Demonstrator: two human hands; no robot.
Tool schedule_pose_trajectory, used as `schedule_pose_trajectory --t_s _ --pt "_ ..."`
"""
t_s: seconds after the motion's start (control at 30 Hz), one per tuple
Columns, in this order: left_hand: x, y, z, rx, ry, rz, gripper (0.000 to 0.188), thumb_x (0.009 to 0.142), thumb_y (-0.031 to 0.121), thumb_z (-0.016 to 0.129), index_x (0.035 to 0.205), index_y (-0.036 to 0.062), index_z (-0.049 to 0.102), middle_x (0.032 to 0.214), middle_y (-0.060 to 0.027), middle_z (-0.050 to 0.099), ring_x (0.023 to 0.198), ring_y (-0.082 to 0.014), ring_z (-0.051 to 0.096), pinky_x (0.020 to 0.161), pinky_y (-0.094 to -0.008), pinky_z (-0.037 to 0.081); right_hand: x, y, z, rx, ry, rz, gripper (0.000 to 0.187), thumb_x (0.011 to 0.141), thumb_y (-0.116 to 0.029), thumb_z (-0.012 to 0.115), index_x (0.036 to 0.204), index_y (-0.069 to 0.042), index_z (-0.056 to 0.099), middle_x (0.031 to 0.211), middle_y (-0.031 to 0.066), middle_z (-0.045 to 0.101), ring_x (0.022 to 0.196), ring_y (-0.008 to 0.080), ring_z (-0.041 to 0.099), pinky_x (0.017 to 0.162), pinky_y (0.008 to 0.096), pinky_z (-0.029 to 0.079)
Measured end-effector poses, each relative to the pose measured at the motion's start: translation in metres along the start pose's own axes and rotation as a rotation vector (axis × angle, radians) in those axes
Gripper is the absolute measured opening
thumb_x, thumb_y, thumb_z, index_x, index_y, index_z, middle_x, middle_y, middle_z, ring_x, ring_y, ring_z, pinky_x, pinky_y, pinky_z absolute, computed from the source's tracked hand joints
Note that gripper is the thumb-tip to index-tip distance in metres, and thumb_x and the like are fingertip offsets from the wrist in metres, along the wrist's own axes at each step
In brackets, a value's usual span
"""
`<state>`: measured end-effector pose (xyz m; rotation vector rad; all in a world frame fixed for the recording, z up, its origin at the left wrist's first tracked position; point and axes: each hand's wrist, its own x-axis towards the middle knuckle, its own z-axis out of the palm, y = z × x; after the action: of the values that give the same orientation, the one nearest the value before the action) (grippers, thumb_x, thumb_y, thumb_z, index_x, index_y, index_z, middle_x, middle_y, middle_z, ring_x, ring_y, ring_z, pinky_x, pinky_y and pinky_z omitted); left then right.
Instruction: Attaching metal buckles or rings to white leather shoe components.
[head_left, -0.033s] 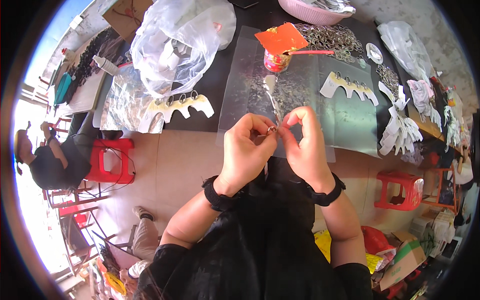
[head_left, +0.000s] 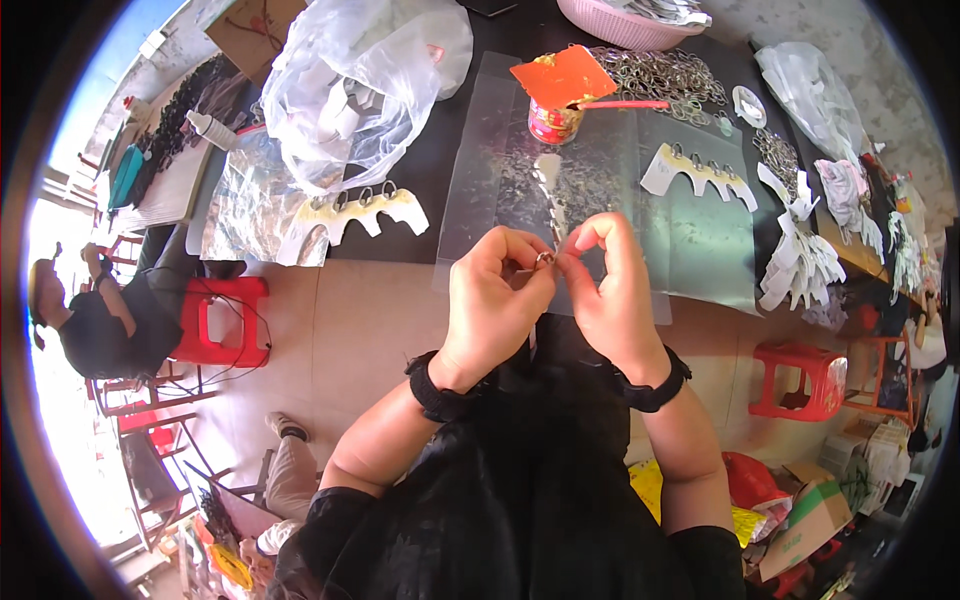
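Note:
My left hand [head_left: 495, 305] is closed, with thumb and index finger pinching a small metal ring [head_left: 545, 258]. Touching it from the right, my right hand [head_left: 608, 290] has its thumb and index finger closed on the near end of a white scalloped strip [head_left: 548, 180], seen nearly edge-on. Fingers hide where ring and strip meet. Beyond the hands stands a red tin [head_left: 555, 124], topped by an orange card [head_left: 565, 78] smeared with yellowish paste. Similar strips with rings along their yellowed edge lie on the left [head_left: 360, 215] and right [head_left: 698, 176].
A heap of metal rings [head_left: 655, 78] lies behind the tin, near a pink basket [head_left: 625, 25]. At the left is a clear plastic bag [head_left: 365, 90]; white strips [head_left: 800, 265] hang together over the right edge. Red stools [head_left: 800, 382] stand on the floor, and a person [head_left: 110, 310] sits at left.
The far end of the white strip has shifted slightly to the right and turned a little, showing more of its scalloped edge. Both hands stay almost in place.

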<state>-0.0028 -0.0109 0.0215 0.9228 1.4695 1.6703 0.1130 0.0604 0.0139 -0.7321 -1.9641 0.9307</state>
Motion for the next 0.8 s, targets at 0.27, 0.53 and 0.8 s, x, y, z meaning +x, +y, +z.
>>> schedule_pose_trajectory --t_s 0.27,0.53,0.8 --pt "0.010 0.005 -0.013 0.004 -0.211 -0.205 0.010 0.075 -0.001 0.065 0.079 0.0006 0.057 0.076 -0.0003 0.060 0.066 -0.0029 0.052 0.057 -0.0196 0.043 0.016 -0.017 -0.020 -0.210 -0.145 -0.174 0.053 0.071 0.008 0.059 0.118 -0.013 0.049 0.095 0.0069 0.056 0.097 0.0287 0.052 0.098 0.0428 0.028" --pt "0.028 0.018 -0.025 0.086 -0.406 -0.247 0.019 0.078 -0.006 0.064 0.092 0.0012 0.054 0.085 -0.0031 0.060 0.074 -0.0048 0.055 0.066 -0.0183 0.045 0.010 -0.021 -0.029 -0.400 -0.283 -0.034 0.012 0.077 -0.004 0.060 0.088 -0.007 0.058 0.078 0.0038 0.059 0.086 0.0231 0.055 0.089 0.0402 0.031" --pt "0.027 0.019 -0.021 0.223 -0.313 0.276 0.034 0.071 0.002 0.072 0.101 0.0040 0.056 0.102 -0.0097 0.054 0.102 -0.0206 0.050 0.079 -0.0295 0.046 0.002 -0.011 -0.030 -0.158 -0.102 0.212 0.004 0.078 -0.005 0.059 0.078 -0.007 0.056 0.069 0.0035 0.054 0.073 0.0220 0.054 0.079 0.0348 0.034"
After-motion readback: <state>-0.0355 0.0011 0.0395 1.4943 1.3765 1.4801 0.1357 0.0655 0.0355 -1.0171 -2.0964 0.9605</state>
